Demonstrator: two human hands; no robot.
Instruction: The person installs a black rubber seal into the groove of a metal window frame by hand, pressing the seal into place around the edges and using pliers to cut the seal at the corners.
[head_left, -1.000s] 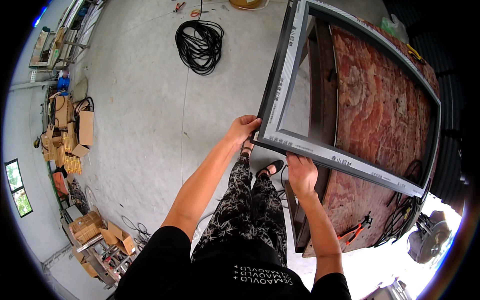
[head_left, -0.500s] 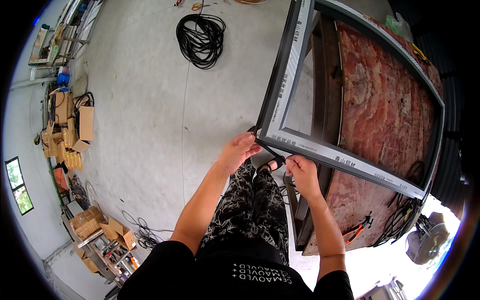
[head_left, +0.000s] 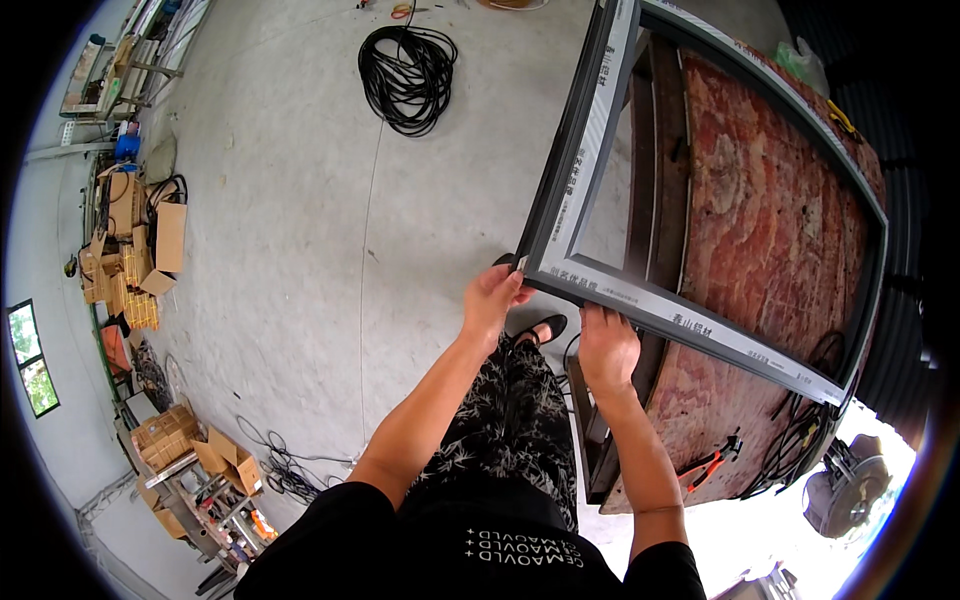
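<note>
The person's left hand (head_left: 496, 300) bunches its fingers nearly together at a corner of the grey frame (head_left: 652, 310), which stretches rightward beyond them; the right hand (head_left: 608, 352) meets its near edge, fingers curled. Neither hold can be told.

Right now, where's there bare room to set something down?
Mostly bare: the concrete floor between cardboard boxes and grey frame, and the reddish board within that frame's opening. Crowded: the board's near end, with black cables and orange-handled pliers.
</note>
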